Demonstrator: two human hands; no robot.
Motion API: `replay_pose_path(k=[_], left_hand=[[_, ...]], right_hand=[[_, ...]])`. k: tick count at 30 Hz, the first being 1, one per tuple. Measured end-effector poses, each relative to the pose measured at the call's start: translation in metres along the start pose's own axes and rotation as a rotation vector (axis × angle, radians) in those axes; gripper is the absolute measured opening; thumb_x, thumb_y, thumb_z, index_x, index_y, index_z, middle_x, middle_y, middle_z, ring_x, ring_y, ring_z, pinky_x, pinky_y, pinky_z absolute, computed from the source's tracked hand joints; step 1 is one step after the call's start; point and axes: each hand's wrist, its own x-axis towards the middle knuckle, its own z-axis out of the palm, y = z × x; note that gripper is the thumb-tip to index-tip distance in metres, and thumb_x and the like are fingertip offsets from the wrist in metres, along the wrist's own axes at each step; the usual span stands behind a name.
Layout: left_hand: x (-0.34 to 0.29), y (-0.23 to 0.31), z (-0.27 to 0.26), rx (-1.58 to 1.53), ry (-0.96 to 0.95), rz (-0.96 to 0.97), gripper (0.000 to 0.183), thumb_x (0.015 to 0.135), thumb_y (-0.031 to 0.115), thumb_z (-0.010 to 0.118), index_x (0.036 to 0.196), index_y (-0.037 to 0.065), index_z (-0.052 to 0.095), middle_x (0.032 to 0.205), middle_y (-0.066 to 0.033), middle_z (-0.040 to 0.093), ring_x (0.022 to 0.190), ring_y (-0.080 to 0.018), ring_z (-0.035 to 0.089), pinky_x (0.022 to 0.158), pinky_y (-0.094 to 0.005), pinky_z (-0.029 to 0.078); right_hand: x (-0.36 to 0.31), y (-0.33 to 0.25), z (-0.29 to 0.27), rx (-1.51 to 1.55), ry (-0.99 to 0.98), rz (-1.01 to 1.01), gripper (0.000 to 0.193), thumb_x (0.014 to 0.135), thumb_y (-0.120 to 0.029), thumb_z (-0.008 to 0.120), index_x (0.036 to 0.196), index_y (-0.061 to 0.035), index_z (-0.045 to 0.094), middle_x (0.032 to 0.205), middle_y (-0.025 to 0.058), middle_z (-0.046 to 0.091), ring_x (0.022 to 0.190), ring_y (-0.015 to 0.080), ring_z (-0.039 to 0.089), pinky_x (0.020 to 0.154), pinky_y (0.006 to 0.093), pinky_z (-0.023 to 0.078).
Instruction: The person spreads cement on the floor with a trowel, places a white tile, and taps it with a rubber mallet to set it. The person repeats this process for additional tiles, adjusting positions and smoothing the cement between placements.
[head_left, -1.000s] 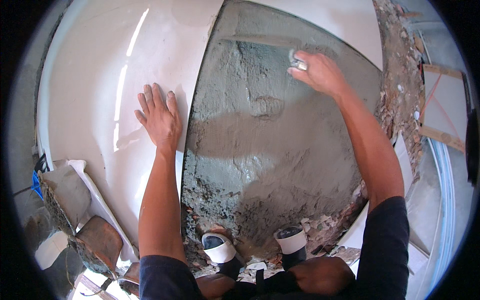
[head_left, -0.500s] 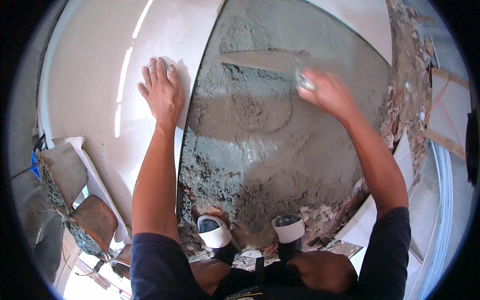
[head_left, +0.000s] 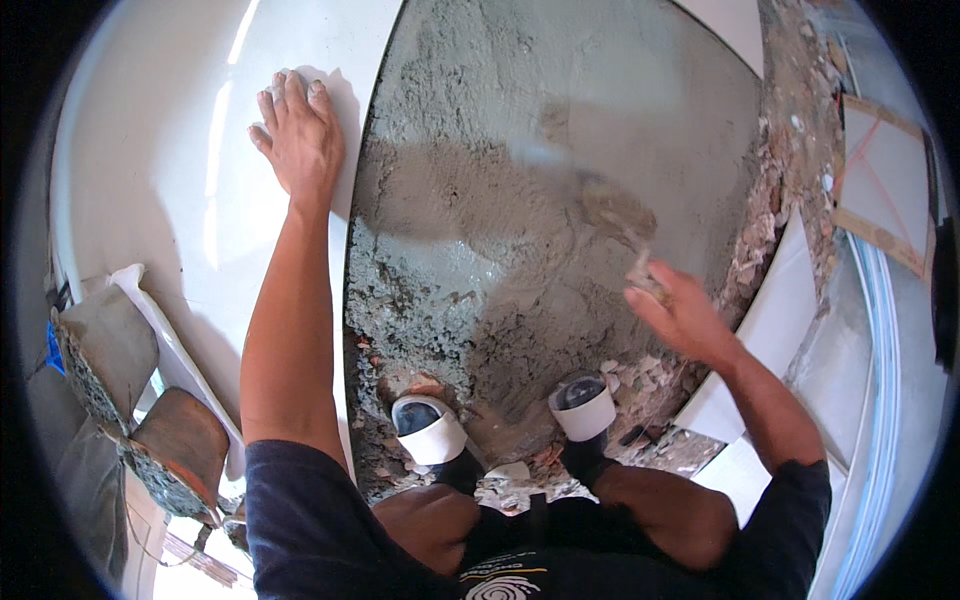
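My left hand [head_left: 303, 140] rests on the large glossy white tile [head_left: 200, 120], fingers stretched and slightly spread, close to the tile's right edge. In my right hand [head_left: 685, 312] is the handle of a trowel [head_left: 615, 208], its blade smeared by motion and angled up and left over the wet mortar [head_left: 560, 240]. The mortar is a grey bed, smooth toward the far right and rough and lumpy near the tile edge and my feet.
Both my feet, in white-strapped slippers [head_left: 432, 437], stand at the mortar's near edge among rubble. Broken masonry [head_left: 755, 240] runs along the right side. Mortar-crusted buckets [head_left: 180, 440] stand at the lower left. White tile pieces [head_left: 770, 320] and a cardboard-edged box [head_left: 885, 180] lie at right.
My right hand has drawn the trowel nearer to me and its blade has turned. The left hand stays flat on the tile, while the whole view has shifted slightly.
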Motion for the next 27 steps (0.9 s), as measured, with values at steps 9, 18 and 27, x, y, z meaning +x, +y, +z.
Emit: replay_pose_path(k=[9,18,27], left_hand=[[0.0,-0.035,0.01,0.044,0.138,0.204,0.055,0.099,0.044,0.039,0.139,0.007,0.042,0.146,-0.0155,0.04,0.138,-0.0347,0.032,0.109,-0.0605,0.022],[0.007,-0.062,0.02,0.032,0.16,0.211,0.058,0.098,0.048,0.04,0.14,0.008,0.043,0.142,-0.0122,0.046,0.135,-0.0299,0.037,0.108,-0.0552,0.025],[0.006,-0.062,0.017,0.106,0.098,0.157,0.057,0.098,0.048,0.04,0.141,0.01,0.041,0.143,-0.0116,0.044,0.135,-0.0291,0.038,0.109,-0.0543,0.025]], right_hand=[[0.019,-0.161,0.166,0.666,0.037,0.35,0.059,0.095,-0.041,0.047,0.124,0.0102,0.046,0.102,0.0361,0.06,0.103,0.0473,0.059,0.09,0.049,0.045],[-0.078,-0.057,0.197,0.964,0.435,0.718,0.049,0.095,-0.042,0.054,0.12,-0.0016,0.047,0.074,0.007,0.056,0.049,0.0148,0.055,0.047,0.0328,0.046],[-0.138,0.014,0.181,1.197,0.563,0.802,0.06,0.096,-0.044,0.05,0.13,0.0036,0.036,0.077,0.0092,0.054,0.047,0.0163,0.055,0.042,0.0323,0.046]])
